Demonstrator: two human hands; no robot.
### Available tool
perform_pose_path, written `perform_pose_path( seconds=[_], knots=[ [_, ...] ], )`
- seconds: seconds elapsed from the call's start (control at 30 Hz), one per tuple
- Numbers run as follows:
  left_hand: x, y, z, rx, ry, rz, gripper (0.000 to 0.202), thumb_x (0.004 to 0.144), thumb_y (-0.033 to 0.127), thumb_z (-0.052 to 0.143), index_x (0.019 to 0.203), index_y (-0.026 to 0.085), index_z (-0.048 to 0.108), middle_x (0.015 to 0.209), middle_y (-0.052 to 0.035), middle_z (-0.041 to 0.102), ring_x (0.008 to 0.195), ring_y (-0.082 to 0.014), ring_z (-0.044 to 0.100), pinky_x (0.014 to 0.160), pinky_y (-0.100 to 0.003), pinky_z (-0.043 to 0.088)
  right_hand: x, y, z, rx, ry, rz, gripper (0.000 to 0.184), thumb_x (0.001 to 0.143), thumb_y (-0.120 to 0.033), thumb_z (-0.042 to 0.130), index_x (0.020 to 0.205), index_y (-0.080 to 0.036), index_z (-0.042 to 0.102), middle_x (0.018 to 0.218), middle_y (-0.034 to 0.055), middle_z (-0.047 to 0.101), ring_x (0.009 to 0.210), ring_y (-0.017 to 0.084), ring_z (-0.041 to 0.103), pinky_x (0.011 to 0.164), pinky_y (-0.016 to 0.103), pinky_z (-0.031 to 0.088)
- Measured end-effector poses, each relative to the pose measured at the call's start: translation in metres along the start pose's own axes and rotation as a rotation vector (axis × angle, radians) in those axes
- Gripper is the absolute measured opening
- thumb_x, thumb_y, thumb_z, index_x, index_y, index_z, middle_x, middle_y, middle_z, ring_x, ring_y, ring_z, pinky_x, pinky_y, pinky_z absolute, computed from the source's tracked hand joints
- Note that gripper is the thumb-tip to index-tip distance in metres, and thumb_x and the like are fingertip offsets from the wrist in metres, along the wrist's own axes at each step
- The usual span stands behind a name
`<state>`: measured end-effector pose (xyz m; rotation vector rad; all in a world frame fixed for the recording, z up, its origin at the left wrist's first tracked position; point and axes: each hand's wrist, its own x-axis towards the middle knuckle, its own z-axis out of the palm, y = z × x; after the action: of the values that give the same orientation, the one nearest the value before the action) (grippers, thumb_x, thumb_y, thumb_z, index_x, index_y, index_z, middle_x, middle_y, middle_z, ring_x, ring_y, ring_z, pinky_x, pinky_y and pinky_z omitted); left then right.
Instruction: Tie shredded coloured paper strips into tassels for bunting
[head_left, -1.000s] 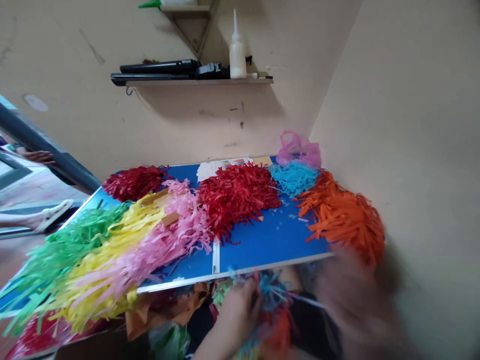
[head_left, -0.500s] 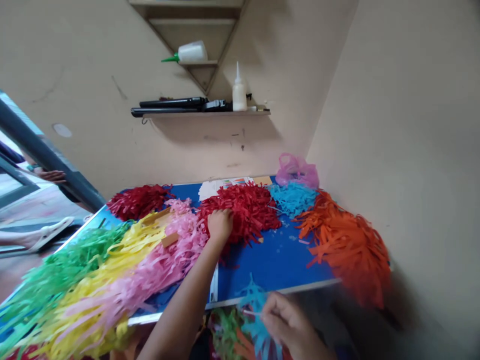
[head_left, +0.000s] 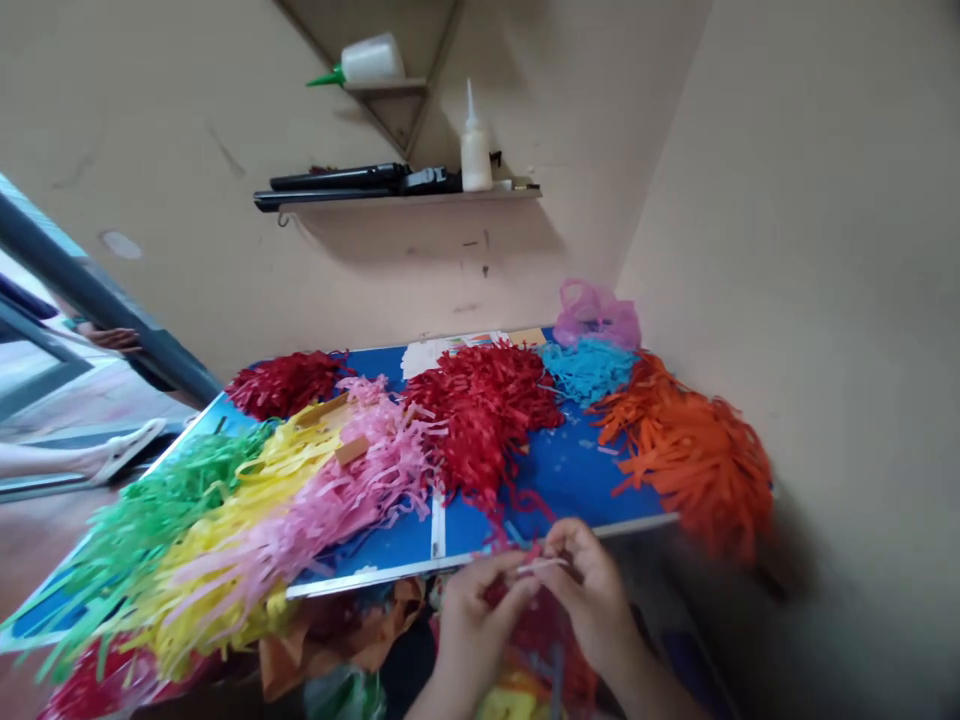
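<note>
My left hand (head_left: pixel 480 615) and my right hand (head_left: pixel 589 590) meet just below the front edge of the blue board (head_left: pixel 559 490). Between their fingertips they pinch a thin white stick (head_left: pixel 541 566) with red paper strips (head_left: pixel 525 540) hanging about it. Directly beyond the hands lies a heap of red paper strips (head_left: pixel 480 410). More heaps spread across the board: dark red (head_left: pixel 285 385), pink (head_left: pixel 360 470), yellow (head_left: pixel 240 505), green (head_left: pixel 150 500), sky blue (head_left: pixel 589 370) and orange (head_left: pixel 686 450).
A wall (head_left: pixel 787 300) closes off the board's right side. A pink plastic bag (head_left: pixel 596 315) sits at the back corner. A shelf (head_left: pixel 397 197) holds a white glue bottle (head_left: pixel 475 145). Loose coloured paper (head_left: pixel 345 640) lies below the front edge. At far left, another person's foot (head_left: pixel 120 452) shows.
My left hand has left the red heap and come back to the front edge, joining my right hand. The bunch held now shows red strips instead of blue. The view has tilted slightly.
</note>
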<state>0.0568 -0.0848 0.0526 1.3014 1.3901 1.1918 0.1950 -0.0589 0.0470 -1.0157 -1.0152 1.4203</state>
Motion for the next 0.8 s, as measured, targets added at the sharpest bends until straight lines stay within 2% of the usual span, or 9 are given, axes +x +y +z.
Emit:
perform_pose_path(
  seconds=[0.1, 0.17, 0.3, 0.5, 0.57, 0.63, 0.7, 0.8],
  knots=[
    [-0.002, -0.010, -0.006, -0.144, -0.003, -0.122, 0.027, 0.073, 0.042, 0.075, 0.088, 0.019, 0.078, 0.060, -0.0032, 0.072, 0.057, -0.0177, 0.063, 0.060, -0.026, 0.049, 0.001, 0.004, 0.006, 0.117, -0.061, 0.095, 0.034, 0.071, -0.043, 0.078, 0.087, -0.020, 0.059, 0.070, -0.0035, 0.054, 0.053, 0.009, 0.045, 0.050, 0.020, 0.038],
    [-0.001, -0.012, -0.010, -0.187, -0.020, -0.153, 0.030, 0.072, 0.043, 0.075, 0.088, 0.018, 0.078, 0.061, -0.0038, 0.072, 0.058, -0.0170, 0.064, 0.061, -0.025, 0.048, 0.001, 0.005, 0.009, 0.078, -0.122, 0.124, 0.029, 0.071, -0.041, 0.078, 0.083, -0.019, 0.063, 0.070, -0.0020, 0.058, 0.055, 0.010, 0.048, 0.053, 0.022, 0.040],
    [0.000, -0.013, -0.012, -0.206, -0.023, -0.172, 0.033, 0.073, 0.044, 0.075, 0.092, 0.018, 0.078, 0.062, -0.0044, 0.073, 0.059, -0.0165, 0.064, 0.061, -0.024, 0.048, 0.005, 0.001, 0.009, -0.112, -0.141, 0.010, 0.016, 0.077, -0.034, 0.072, 0.073, -0.018, 0.071, 0.072, 0.0010, 0.063, 0.071, 0.016, 0.057, 0.068, 0.027, 0.045],
    [0.003, -0.015, -0.012, -0.156, -0.005, -0.169, 0.032, 0.074, 0.045, 0.073, 0.091, 0.018, 0.078, 0.063, -0.0054, 0.074, 0.063, -0.0208, 0.068, 0.066, -0.029, 0.051, 0.009, -0.004, 0.006, -0.343, -0.145, -0.120, 0.014, 0.080, -0.022, 0.062, 0.071, -0.019, 0.072, 0.075, 0.0020, 0.063, 0.071, 0.017, 0.059, 0.067, 0.026, 0.045],
    [0.003, -0.019, -0.011, -0.051, 0.019, -0.080, 0.026, 0.077, 0.041, 0.071, 0.093, 0.021, 0.078, 0.069, -0.0062, 0.076, 0.066, -0.0226, 0.069, 0.067, -0.031, 0.052, 0.009, -0.004, 0.006, -0.427, -0.110, -0.201, 0.015, 0.079, -0.019, 0.059, 0.070, -0.019, 0.071, 0.072, 0.0017, 0.062, 0.069, 0.016, 0.059, 0.066, 0.026, 0.045],
    [0.001, -0.022, -0.011, 0.090, 0.090, 0.138, 0.020, 0.079, 0.031, 0.070, 0.096, 0.027, 0.078, 0.080, -0.0058, 0.078, 0.073, -0.0229, 0.071, 0.077, -0.034, 0.053, 0.008, -0.001, 0.006, -0.500, -0.055, -0.296, 0.015, 0.077, -0.015, 0.057, 0.069, -0.019, 0.069, 0.070, 0.0010, 0.061, 0.066, 0.015, 0.058, 0.063, 0.025, 0.044],
    [-0.002, -0.025, -0.010, 0.217, 0.172, 0.401, 0.027, 0.080, 0.020, 0.068, 0.103, 0.032, 0.076, 0.088, -0.0046, 0.078, 0.079, -0.0213, 0.071, 0.086, -0.036, 0.051, 0.006, 0.001, 0.007, -0.547, -0.017, -0.372, 0.016, 0.074, -0.011, 0.055, 0.069, -0.019, 0.067, 0.068, 0.0002, 0.060, 0.064, 0.014, 0.057, 0.061, 0.023, 0.043],
    [-0.007, -0.027, -0.010, 0.280, 0.232, 0.653, 0.033, 0.083, 0.013, 0.062, 0.105, 0.033, 0.074, 0.091, -0.0046, 0.077, 0.081, -0.0195, 0.070, 0.083, -0.034, 0.053, 0.004, 0.005, 0.005, -0.587, -0.019, -0.434, 0.016, 0.076, -0.010, 0.054, 0.072, -0.019, 0.067, 0.069, 0.0000, 0.061, 0.064, 0.014, 0.058, 0.060, 0.022, 0.044]
  ],
)
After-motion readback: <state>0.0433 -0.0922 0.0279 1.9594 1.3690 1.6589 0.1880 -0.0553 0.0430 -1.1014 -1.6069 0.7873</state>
